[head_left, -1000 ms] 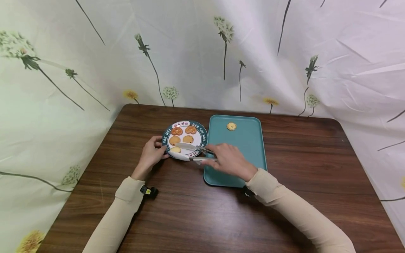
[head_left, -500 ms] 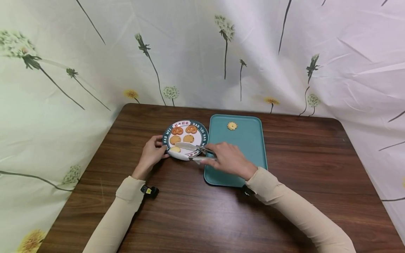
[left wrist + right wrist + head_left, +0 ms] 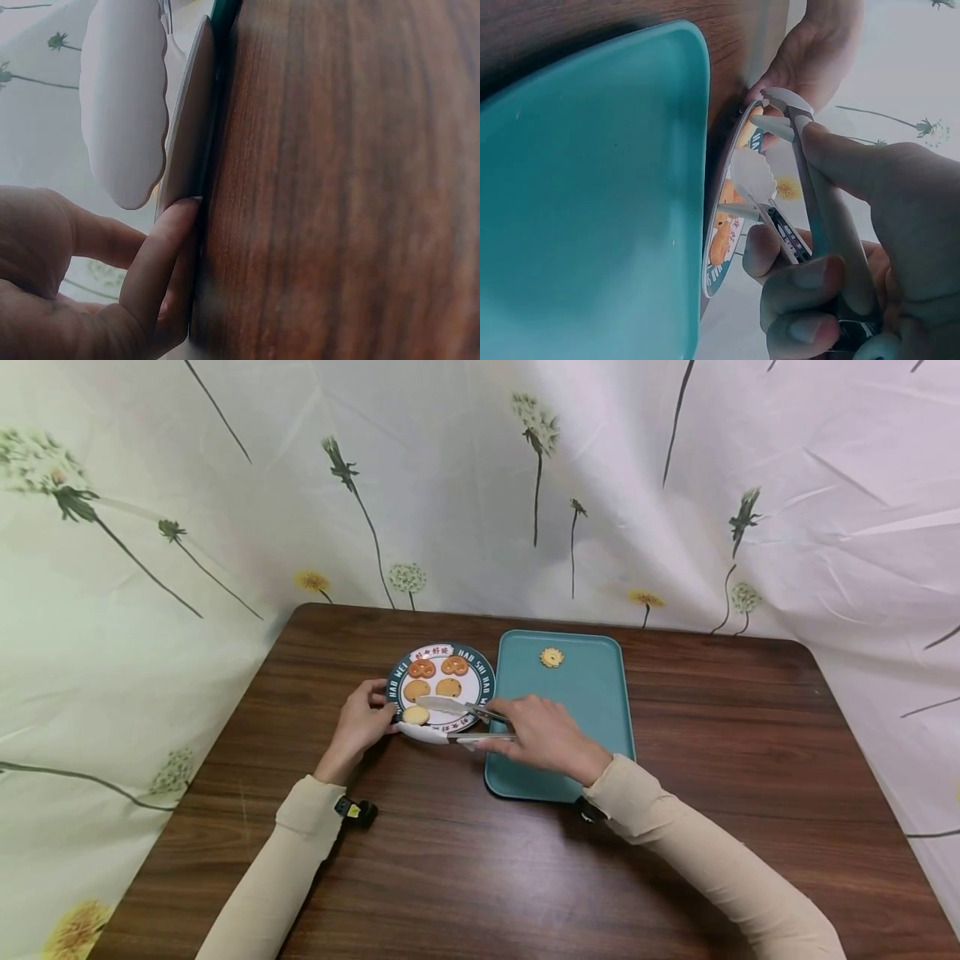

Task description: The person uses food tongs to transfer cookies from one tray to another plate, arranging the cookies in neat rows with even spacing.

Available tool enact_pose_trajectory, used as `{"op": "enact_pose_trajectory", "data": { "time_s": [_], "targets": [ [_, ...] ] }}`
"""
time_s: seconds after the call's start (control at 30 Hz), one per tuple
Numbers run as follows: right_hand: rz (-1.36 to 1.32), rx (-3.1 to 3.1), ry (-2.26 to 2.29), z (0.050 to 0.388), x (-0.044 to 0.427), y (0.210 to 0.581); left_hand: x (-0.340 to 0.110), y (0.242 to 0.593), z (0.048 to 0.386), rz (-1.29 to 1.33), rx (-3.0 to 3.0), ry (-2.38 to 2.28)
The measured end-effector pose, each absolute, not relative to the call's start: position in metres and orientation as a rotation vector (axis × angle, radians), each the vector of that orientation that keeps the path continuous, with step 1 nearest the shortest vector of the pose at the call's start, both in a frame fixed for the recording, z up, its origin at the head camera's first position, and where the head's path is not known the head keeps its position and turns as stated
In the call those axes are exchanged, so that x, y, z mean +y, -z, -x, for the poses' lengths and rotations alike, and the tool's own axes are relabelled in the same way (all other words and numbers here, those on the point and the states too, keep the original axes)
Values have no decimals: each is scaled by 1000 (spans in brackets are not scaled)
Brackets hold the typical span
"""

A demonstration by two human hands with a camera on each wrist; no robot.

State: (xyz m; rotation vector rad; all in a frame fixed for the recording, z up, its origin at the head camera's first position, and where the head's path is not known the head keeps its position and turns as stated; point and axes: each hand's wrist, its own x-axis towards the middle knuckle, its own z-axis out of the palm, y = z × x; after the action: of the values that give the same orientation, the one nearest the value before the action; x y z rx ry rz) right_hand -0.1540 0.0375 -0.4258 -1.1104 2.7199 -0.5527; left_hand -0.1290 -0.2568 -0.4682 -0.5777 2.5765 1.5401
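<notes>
My left hand (image 3: 362,727) pinches the left rim of a round plate (image 3: 488,681) with a dark green border. In the left wrist view, the plate (image 3: 189,127) looks tilted, its edge between thumb and fingers. My right hand (image 3: 547,735) grips steel tongs (image 3: 829,217) with white scalloped heads. Their heads are spread apart over the plate, one on each side of a pale round cookie (image 3: 416,716) at its near left; contact is unclear. Two speckled round cookies (image 3: 448,687) lie behind it, and two pretzel-shaped cookies (image 3: 454,665) sit at the back.
Touching or very close to the plate's right side is a teal rectangular tray (image 3: 585,718). One flower-shaped cookie (image 3: 552,657) lies near its back edge. Both are on a dark wooden table (image 3: 450,877), with a flower-printed cloth (image 3: 465,510) hanging behind.
The near head of the tongs has shifted slightly toward the table's front, baring more of the pale cookie. Otherwise both hands, the plate and the tray stay almost where they were.
</notes>
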Motion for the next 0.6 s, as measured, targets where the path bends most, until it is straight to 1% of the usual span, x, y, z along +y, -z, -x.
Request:
{"op": "enact_pose_trajectory", "data": {
  "time_s": [0.6],
  "targets": [
    [1078,2728,592,152,47,425,-258,470,129,554,2529,-1615]
  ]
}}
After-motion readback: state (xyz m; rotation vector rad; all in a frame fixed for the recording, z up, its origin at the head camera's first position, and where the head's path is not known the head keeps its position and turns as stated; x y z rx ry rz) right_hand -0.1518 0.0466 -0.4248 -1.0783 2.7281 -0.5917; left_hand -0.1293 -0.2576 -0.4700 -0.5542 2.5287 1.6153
